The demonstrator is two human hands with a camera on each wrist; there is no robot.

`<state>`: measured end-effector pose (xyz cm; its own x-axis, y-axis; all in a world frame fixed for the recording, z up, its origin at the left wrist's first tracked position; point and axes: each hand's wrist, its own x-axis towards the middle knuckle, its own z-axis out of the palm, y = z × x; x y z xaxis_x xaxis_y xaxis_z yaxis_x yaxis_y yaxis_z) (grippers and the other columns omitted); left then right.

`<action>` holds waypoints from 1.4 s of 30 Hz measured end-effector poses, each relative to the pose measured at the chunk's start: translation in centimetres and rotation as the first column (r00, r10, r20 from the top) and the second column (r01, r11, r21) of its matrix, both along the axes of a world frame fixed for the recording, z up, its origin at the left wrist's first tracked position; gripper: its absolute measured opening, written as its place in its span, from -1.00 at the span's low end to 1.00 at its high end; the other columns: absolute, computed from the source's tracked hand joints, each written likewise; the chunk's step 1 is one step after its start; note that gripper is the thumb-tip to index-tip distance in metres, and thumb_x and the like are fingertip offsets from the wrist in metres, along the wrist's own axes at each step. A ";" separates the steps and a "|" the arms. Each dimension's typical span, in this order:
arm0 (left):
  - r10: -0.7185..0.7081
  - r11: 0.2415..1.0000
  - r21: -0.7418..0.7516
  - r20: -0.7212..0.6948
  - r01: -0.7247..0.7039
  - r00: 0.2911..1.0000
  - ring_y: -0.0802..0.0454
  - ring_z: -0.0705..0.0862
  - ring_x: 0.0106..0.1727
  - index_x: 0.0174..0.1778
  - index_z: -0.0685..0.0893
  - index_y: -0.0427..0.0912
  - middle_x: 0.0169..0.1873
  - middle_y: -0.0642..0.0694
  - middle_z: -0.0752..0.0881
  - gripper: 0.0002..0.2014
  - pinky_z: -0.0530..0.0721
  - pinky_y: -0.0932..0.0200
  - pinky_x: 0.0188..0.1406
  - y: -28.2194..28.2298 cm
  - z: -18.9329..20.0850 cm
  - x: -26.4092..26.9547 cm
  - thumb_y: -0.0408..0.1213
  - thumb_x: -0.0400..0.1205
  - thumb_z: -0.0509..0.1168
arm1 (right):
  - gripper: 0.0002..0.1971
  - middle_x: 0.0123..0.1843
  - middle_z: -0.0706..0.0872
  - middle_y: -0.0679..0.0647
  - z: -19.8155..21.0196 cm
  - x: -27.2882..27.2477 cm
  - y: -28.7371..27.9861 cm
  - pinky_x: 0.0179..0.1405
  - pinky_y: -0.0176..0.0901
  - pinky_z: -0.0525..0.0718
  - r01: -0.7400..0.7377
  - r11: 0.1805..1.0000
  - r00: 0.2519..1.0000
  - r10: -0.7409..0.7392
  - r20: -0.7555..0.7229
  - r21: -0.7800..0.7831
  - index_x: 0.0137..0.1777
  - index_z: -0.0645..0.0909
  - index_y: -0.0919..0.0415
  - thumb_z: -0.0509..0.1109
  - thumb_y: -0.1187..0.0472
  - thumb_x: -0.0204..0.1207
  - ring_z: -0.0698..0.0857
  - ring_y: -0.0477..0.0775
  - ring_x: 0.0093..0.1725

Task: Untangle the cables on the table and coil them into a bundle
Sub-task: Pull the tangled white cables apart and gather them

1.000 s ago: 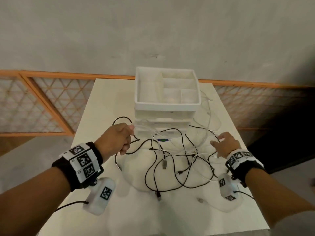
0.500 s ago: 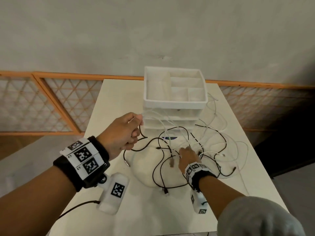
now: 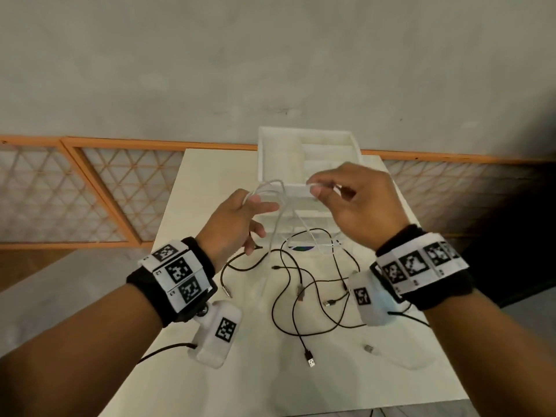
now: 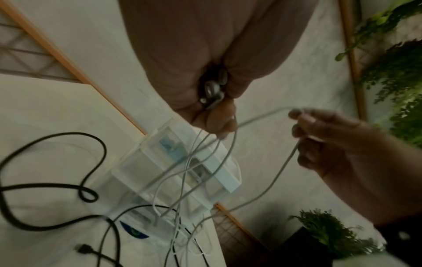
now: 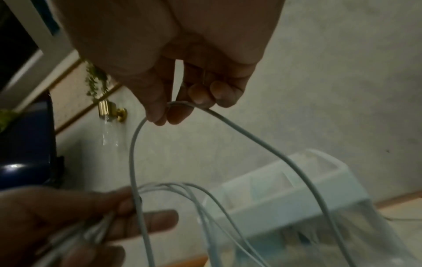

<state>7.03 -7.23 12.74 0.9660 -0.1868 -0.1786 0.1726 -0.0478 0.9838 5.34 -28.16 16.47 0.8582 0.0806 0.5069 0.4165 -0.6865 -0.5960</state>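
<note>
Hands are raised above the tabletop, both grasping the white cable. The left hand has several loops of it gathered between thumb and fingers, the strands arching up over the thumb and hanging down toward the tabletop. In the left wrist view the loops run through the curled left fingers and fan out below them. The right hand pinches one stretch of the same cable between thumb and fingers, its other fingers loosely bent; from the pinch the cable bends down on both sides, one side leading across to the left hand. The two hands are near each other, apart, with the cable spanning the gap.

Below them, black cables lie in loose, crossing loops on the tabletop, their plugs scattered; one USB plug points toward the near edge. A separate white plug lies near the right edge. Some white strands trail down among the black ones. A white organizer with open compartments on top stands at the far side of the tabletop, behind the hands.
</note>
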 end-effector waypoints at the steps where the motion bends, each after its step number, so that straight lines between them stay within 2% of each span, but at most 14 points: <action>1: -0.043 0.999 -0.019 0.009 0.043 0.999 0.02 0.55 -0.41 -0.05 0.45 -0.16 0.08 -0.14 0.83 -0.80 0.36 0.22 -0.67 -0.5 0.2 -0.2 -0.16 0.83 0.07 | -0.89 -0.20 0.75 -0.15 1.2 0.0 0.2 -0.27 -0.55 0.43 -0.007 1.000 1.000 0.007 0.021 0.010 0.04 0.83 0.10 0.51 0.20 0.56 0.60 -0.37 -0.29; 4: -0.135 0.991 0.019 0.007 0.135 0.991 0.02 0.45 -0.51 -0.09 0.42 -0.19 -0.16 -0.23 0.80 -0.77 0.30 0.21 -0.64 -1.6 -0.3 -0.6 -0.18 0.84 0.03 | -0.91 -0.17 0.75 -0.19 3.0 0.6 -0.3 -0.27 -0.52 0.49 0.075 0.993 0.994 -0.082 0.074 0.096 0.01 0.82 0.01 0.49 0.15 0.57 0.61 -0.34 -0.31; 7: -0.169 0.975 0.139 -0.044 0.174 0.985 0.04 0.34 -0.51 -0.14 0.40 -0.17 -0.32 -0.15 0.68 -0.75 0.22 0.24 -0.61 -1.2 -2.2 -0.7 -0.18 0.83 0.04 | -0.95 -0.20 0.75 -0.23 4.2 1.6 -2.6 -0.24 -0.31 0.62 0.247 0.940 0.955 -0.278 0.108 0.235 -0.05 0.75 -0.14 0.46 0.05 0.56 0.60 -0.25 -0.35; 10: -0.145 0.966 0.201 -0.092 0.161 0.985 0.04 0.27 -0.46 -0.15 0.42 -0.16 -0.36 -0.08 0.67 -0.75 0.18 0.23 -0.57 0.4 -4.1 -0.8 -0.19 0.83 0.05 | -0.92 -0.23 0.78 -0.14 5.0 2.0 -4.9 -0.15 -0.21 0.74 0.339 0.890 0.915 -0.388 0.115 0.305 -0.08 0.75 -0.07 0.45 0.00 0.53 0.73 -0.08 -0.26; 14: -0.143 0.940 0.299 -0.098 0.166 0.985 -0.02 0.35 -0.39 -0.11 0.47 -0.18 -0.36 -0.07 0.65 -0.75 0.34 0.14 -0.47 2.0 -5.8 -0.5 -0.17 0.82 0.05 | -0.88 -0.35 0.76 -0.15 5.6 2.2 -6.3 -0.18 -0.25 0.71 0.408 0.828 0.868 -0.482 0.115 0.385 -0.09 0.70 -0.05 0.43 -0.06 0.57 0.70 -0.23 -0.37; 18: -0.145 0.908 0.386 -0.075 0.163 0.987 -0.03 0.42 -0.31 -0.19 0.45 -0.17 -0.41 -0.03 0.59 -0.71 0.38 0.12 -0.36 2.6 -6.6 -0.6 -0.15 0.82 0.05 | -0.81 -0.40 0.79 -0.06 4.8 2.6 -6.4 -0.18 -0.08 0.70 0.427 0.787 0.863 -0.502 0.059 0.444 -0.09 0.66 -0.14 0.41 -0.22 0.52 0.68 -0.09 -0.45; 21: -0.129 0.893 0.430 -0.041 0.134 0.991 0.02 0.44 -0.33 -0.22 0.45 -0.20 -0.43 -0.04 0.56 -0.70 0.36 0.15 -0.28 3.1 -6.8 -0.5 -0.19 0.82 0.06 | -0.83 -0.38 0.74 -0.11 4.1 3.0 -6.6 -0.23 -0.18 0.69 0.442 0.787 0.847 -0.525 0.089 0.431 -0.07 0.69 -0.04 0.41 -0.10 0.56 0.69 -0.07 -0.40; 24: -0.067 0.930 0.355 -0.099 0.098 0.993 0.03 0.48 -0.30 -0.14 0.49 -0.17 -0.44 -0.02 0.51 -0.75 0.49 0.08 -0.20 3.7 -6.8 -0.2 -0.14 0.80 0.09 | -0.89 -0.26 0.77 0.00 3.4 4.0 -8.2 -0.27 -0.12 0.75 0.442 0.783 0.840 -0.532 0.104 0.437 -0.06 0.73 -0.01 0.38 0.05 0.55 0.76 0.20 -0.31; 28: -0.037 0.955 0.290 -0.116 0.069 0.993 0.01 0.56 -0.33 -0.18 0.49 -0.14 -0.50 0.00 0.51 -0.75 0.52 0.08 -0.30 4.2 -6.1 -0.2 -0.16 0.80 0.11 | -0.64 0.07 0.74 0.21 1.7 5.1 -11.8 -0.08 -0.20 0.52 0.670 0.728 0.739 -0.672 -0.041 0.147 0.09 0.77 0.11 0.27 -0.12 0.62 0.72 0.23 0.06; 31: -0.032 0.956 0.290 -0.089 0.056 0.996 0.02 0.58 -0.42 -0.19 0.53 -0.18 -0.50 -0.05 0.52 -0.73 0.52 0.09 -0.39 4.3 -5.8 0.1 -0.20 0.80 0.12 | -0.31 -0.25 0.66 0.23 0.6 5.6 -13.6 -0.12 -0.02 0.50 0.648 0.725 0.659 -0.688 -0.304 -0.233 -0.23 0.62 0.30 -0.05 -0.27 0.72 0.65 0.29 -0.14; 33: -0.048 0.947 0.312 -0.102 0.078 0.994 0.01 0.63 -0.46 -0.18 0.54 -0.24 -0.46 -0.17 0.50 -0.74 0.55 0.11 -0.47 4.0 -5.8 0.3 -0.24 0.80 0.11 | -0.25 -0.24 0.72 0.27 1.1 6.5 -13.9 -0.02 0.06 0.61 0.625 0.753 0.674 -0.653 -0.344 -0.205 -0.23 0.67 0.26 -0.13 -0.31 0.69 0.71 0.32 -0.14; 37: -0.127 0.933 0.318 -0.149 0.169 0.981 -0.15 0.76 -0.30 -0.15 0.54 -0.30 -0.46 -0.21 0.52 -0.75 0.70 0.01 -0.34 2.6 -5.8 0.5 -0.28 0.80 0.11 | -0.40 0.13 0.75 0.28 4.7 8.4 -13.1 0.07 -0.08 0.51 0.632 0.775 0.762 -0.622 -0.181 -0.006 0.18 0.71 0.07 -0.05 -0.30 0.69 0.67 0.26 0.13; 40: -0.196 0.893 0.393 -0.097 0.218 0.976 -0.07 0.61 -0.34 -0.20 0.56 -0.27 -0.54 -0.05 0.59 -0.72 0.65 -0.01 -0.17 1.6 -5.7 0.6 -0.26 0.79 0.13 | -0.50 0.21 0.75 0.09 7.4 10.0 -12.7 0.00 -0.27 0.45 0.587 0.798 0.808 -0.586 -0.050 0.138 0.30 0.68 -0.02 0.04 -0.26 0.71 0.68 0.10 0.12; 42: -0.223 0.874 0.421 -0.094 0.242 0.970 0.01 0.49 -0.37 -0.22 0.54 -0.22 -0.55 0.03 0.55 -0.72 0.53 0.04 -0.21 1.1 -5.5 0.7 -0.21 0.79 0.13 | -0.51 0.15 0.75 0.06 8.3 11.4 -13.3 0.06 -0.20 0.57 0.525 0.828 0.846 -0.534 -0.009 0.196 0.31 0.66 0.00 0.06 -0.24 0.70 0.69 0.05 0.12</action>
<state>7.74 -6.10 7.20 0.8942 -0.3018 -0.3306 0.1445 -0.5043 0.8513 16.74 -41.48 24.75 0.7187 -0.4776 0.5054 0.0502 -0.6892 -0.7228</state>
